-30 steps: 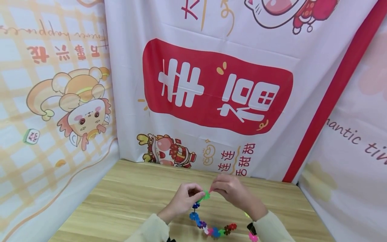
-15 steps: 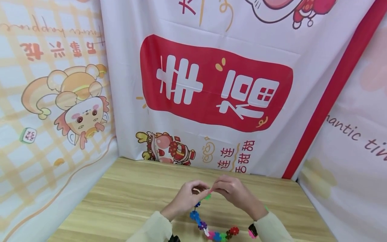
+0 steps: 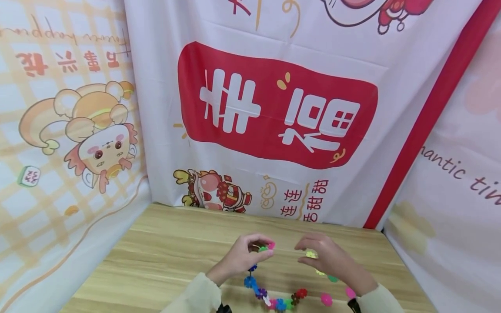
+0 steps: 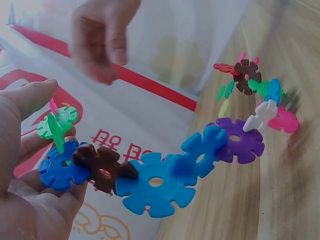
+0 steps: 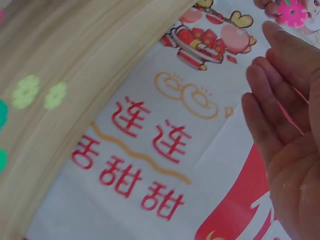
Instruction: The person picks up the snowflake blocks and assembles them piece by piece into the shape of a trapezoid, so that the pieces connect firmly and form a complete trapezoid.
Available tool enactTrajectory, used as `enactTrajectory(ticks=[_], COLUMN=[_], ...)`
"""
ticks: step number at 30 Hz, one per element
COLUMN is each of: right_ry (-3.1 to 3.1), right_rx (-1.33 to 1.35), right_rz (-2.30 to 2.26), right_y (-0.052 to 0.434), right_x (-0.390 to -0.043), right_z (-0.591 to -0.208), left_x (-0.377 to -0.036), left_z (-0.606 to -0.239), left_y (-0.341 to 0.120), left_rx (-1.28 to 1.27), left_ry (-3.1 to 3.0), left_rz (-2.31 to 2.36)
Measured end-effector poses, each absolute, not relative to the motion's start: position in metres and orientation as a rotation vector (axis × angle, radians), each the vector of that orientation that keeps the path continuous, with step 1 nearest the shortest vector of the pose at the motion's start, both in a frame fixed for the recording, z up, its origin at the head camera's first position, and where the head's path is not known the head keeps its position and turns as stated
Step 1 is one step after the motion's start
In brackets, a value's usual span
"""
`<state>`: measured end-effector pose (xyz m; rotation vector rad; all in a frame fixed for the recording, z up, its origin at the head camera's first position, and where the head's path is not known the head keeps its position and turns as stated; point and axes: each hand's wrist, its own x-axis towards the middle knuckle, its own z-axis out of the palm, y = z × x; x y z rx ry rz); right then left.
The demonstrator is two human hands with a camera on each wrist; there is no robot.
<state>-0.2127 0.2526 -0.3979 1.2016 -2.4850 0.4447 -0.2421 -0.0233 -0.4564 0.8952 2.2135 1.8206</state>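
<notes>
My left hand (image 3: 239,257) grips one end of a chain of flower-shaped snowflake discs (image 3: 261,294), curled around its green discs (image 4: 64,119). At that end a pink disc (image 3: 272,245) sticks out past the fingertips. From the hand, the left wrist view shows a dark blue disc (image 4: 63,165), a brown one (image 4: 104,167), light blue ones and a purple one (image 4: 237,142). Farther along come white, pink and green discs, ending in red (image 4: 226,69). My right hand (image 3: 330,261) is apart to the right, fingers loosely bent, holding nothing.
Loose discs lie on the wooden table (image 3: 172,243) by the right hand: yellow ones (image 5: 25,91), a green one (image 3: 332,278) and pink ones (image 3: 326,299). A printed cloth (image 3: 164,130) hangs behind the table, with more cloth at both sides.
The right hand brought a pink disc to the chain's end at the left hand, then let go and moved right. The pink disc now stays at the left fingertips.
</notes>
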Motion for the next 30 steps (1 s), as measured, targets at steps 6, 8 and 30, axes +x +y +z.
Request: enactTrajectory(ticks=[6, 8, 30], right_ry=[-2.573, -2.661, -3.307], right_rx=[1.127, 1.086, 0.602], right_rz=[0.442, 0.488, 1.165], right_y=[0.294, 0.305, 0.337], right_x=[-0.198, -0.192, -0.198], right_z=[-0.426, -0.437, -0.501], left_x=[-0.243, -0.242, -0.239], left_z=[-0.457, -0.457, -0.455], left_y=[-0.026, -0.027, -0.031], left_rx=[0.907, 0.902, 0.864], left_ry=[2.205, 2.204, 2.182], left_rz=[1.844, 1.849, 1.865])
